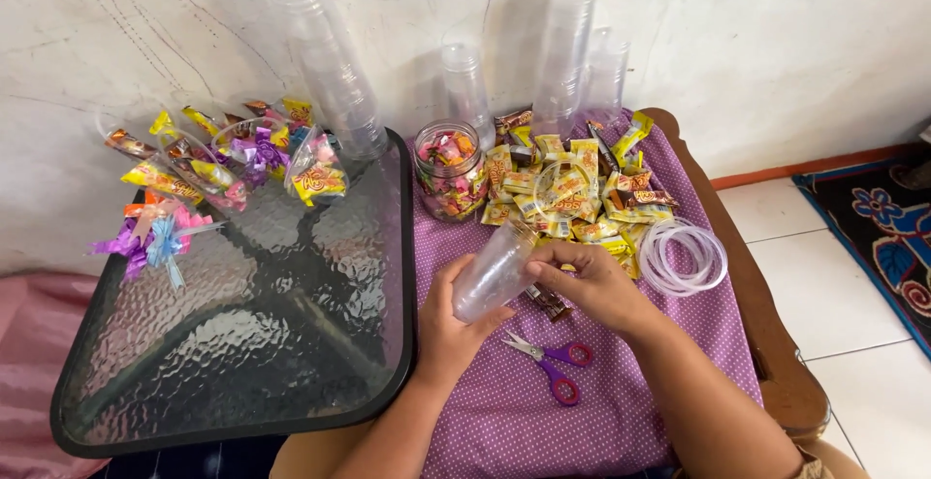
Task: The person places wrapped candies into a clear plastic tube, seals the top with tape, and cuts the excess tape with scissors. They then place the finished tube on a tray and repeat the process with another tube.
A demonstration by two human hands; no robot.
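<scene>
Cup (495, 271), clear plastic, lying on its side above the purple dotted cloth (601, 411), mouth tilted up and to the right. Left hand (448, 329) wrapped around the cup from below, fingers clamped on its lower wall and base. Right hand (593, 283) at the rim, fingertips pinched together at the mouth (whether on a sweet or on the rim alone, cannot tell). Small brown wrapped sweet (549, 302) just below the right hand, on the cloth.

Scissors (553, 363) with purple handles lying shut on the cloth, near the left wrist. Heap of yellow candy packets (567, 193) behind the hands, jar (450, 171) full of sweets to its left, clear rings (683, 256) to the right. Stacks of clear cups (564, 52) against the wall. Filled, ribboned cups (254, 154) on the glass table (242, 343) at left.

Judged from the grip: best to keep the left hand light, since thin plastic dents easily; hold the mouth tipped upward so nothing slides out; feed with the right fingertips only, wrist clear of the rim.
</scene>
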